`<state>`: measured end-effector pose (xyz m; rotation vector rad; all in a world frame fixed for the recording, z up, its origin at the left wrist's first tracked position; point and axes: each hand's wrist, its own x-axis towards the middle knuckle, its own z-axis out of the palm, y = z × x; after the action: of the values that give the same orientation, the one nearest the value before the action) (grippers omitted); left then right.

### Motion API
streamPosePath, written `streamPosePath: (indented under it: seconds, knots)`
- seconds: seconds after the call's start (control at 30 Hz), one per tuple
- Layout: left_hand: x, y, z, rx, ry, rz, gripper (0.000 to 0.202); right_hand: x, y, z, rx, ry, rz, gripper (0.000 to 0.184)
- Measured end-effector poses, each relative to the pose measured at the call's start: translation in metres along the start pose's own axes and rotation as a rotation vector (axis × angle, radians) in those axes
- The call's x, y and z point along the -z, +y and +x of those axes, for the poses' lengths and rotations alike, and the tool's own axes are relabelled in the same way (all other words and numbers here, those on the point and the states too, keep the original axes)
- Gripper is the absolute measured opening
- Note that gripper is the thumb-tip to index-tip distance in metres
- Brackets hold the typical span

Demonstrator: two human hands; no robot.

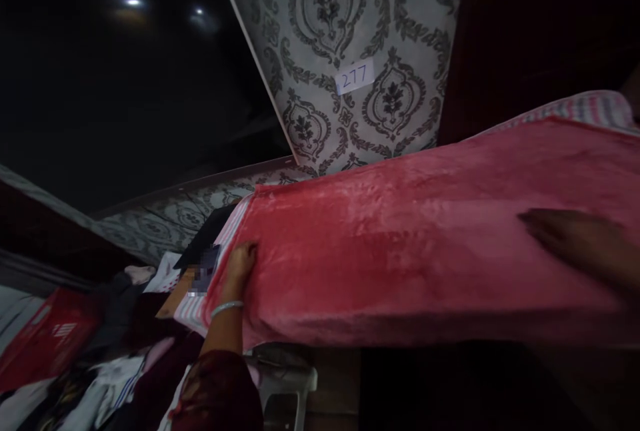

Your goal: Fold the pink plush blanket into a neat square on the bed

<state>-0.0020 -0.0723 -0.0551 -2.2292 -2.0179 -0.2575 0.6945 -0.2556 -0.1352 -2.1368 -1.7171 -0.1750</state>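
A red plush blanket (350, 251) lies spread over a long raised surface. My left hand (243, 259), with a light bangle at the wrist, is at the blanket's left end, its fingers curled down against the fabric; their tips are partly hidden. Toward the right end my right hand (570, 231) lies low over the blanket, fingers stretched out and somewhat blurred. A striped cloth (233, 228) shows from under the blanket's left edge, and a similar striped cloth (595, 108) shows at the far right corner.
Piled clothes (110, 378) and a red bag (50, 338) are at the lower left. A whitish plastic chair or stool (295, 378) stands below the blanket's front edge. Behind rise a patterned wall (340, 31) with a paper label (355, 76) and a large dark screen (140, 84).
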Motion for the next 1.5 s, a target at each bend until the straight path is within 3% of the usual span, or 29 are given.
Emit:
streamPosePath:
  seconds: [0.27,0.37,0.5,0.83,1.1,1.5]
  knots:
    - [-0.005,-0.020,0.003,-0.134,-0.013,-0.005,0.040,-0.030,-0.148,0.047,0.486,0.005,0.377,0.022]
    - [-0.006,-0.020,0.002,-0.155,-0.026,0.013,0.039,-0.041,-0.189,0.065,0.542,-0.032,0.407,0.014]
    - [-0.008,-0.016,-0.001,-0.131,-0.024,0.041,0.039,-0.055,-0.220,0.079,0.551,-0.079,0.330,0.012]
    - [-0.019,-0.012,-0.011,-0.066,0.039,0.048,0.037,-0.070,-0.234,0.068,0.531,0.010,0.131,0.017]
    - [-0.017,-0.010,-0.014,-0.070,0.078,0.008,0.038,-0.081,-0.235,0.068,0.520,0.075,0.087,0.018]
    - [-0.018,-0.004,-0.018,0.143,0.133,0.048,0.039,-0.102,-0.227,0.067,0.483,0.265,0.168,0.021]
